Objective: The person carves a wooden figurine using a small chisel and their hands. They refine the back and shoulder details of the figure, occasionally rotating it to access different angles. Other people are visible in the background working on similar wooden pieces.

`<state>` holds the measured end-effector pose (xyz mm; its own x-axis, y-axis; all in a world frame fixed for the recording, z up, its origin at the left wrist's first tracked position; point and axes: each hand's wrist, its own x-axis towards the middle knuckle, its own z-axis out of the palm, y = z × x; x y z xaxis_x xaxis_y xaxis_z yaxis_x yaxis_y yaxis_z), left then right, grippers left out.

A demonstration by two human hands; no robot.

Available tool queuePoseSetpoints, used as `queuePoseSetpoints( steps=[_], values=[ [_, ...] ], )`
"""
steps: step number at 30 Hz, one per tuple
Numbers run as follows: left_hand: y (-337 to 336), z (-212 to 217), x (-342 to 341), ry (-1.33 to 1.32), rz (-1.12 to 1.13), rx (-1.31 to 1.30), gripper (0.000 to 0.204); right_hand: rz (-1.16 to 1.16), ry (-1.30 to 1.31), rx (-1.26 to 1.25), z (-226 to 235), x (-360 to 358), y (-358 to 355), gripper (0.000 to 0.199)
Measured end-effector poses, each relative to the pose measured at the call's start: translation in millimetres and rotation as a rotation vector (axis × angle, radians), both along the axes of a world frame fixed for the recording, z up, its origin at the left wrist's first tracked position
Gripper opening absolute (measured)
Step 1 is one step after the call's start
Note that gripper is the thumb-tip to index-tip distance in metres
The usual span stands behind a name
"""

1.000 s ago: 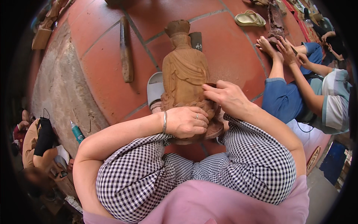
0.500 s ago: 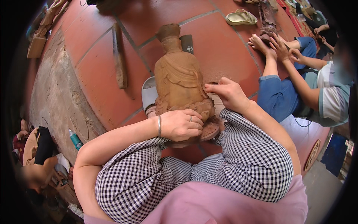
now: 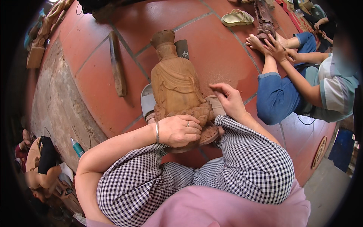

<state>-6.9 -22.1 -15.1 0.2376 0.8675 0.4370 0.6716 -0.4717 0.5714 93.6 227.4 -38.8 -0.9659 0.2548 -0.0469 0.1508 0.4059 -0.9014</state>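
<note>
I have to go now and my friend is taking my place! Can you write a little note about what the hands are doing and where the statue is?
Left hand: grip wrapped over the base of the wooden statue, steadying it.
Right hand: open, fingers at the statue's right side, holding nothing.
Statue: lying tilted between the knees, head pointing away, on the red tile floor.
Nearby: wooden stick to the left, sandal farther off.
Done: carved folds show.
Left: cannot tell from here.
</note>
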Motion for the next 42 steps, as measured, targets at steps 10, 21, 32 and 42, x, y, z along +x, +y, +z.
queuePoseSetpoints(
  steps=[10,21,32,42],
  values=[
    [-16,28,-2,0.232,0.399,-0.02,0.056,-0.147,0.106,-0.076,-3,-38,-7,0.021],
    [-26,23,-6,-0.534,1.022,-0.853,0.147,-0.185,-0.209,-0.279,-82,-58,7,0.02],
    [-24,20,-12,-1.111,1.043,-0.742,0.14,-0.136,-0.164,-0.527,-72,-62,-33,0.016],
    [-35,-5,-8,-1.163,0.994,-0.665,0.143,-0.199,-0.133,-0.287,-45,-36,-42,0.014]
  ],
)
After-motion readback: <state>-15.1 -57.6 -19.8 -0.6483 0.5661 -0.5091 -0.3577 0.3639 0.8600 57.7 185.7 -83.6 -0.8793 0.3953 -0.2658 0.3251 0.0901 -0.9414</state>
